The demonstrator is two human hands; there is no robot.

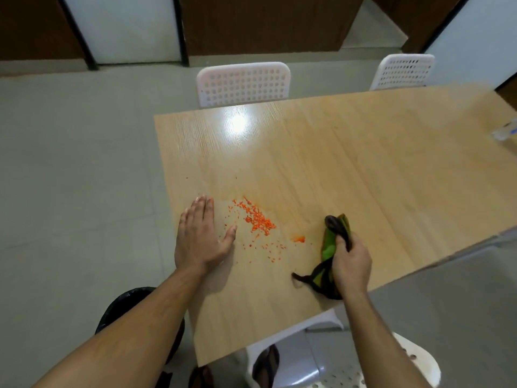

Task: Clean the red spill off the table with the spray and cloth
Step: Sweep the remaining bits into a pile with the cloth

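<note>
My left hand (200, 236) lies flat on the table (349, 169) beside the red spill (256, 219); my right hand (351, 266) grips the bunched green-and-black cloth (330, 242) nearby.

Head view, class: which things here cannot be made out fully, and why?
- Spray bottle: cut off by the right edge and blurred.
- Cloth: its middle is hidden inside the right hand.
- Black bin: partly covered by the left forearm and the table.

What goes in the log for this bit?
left hand: flat on table | right hand: grips green-and-black cloth | orange-red crumb spill: uncleaned
</note>
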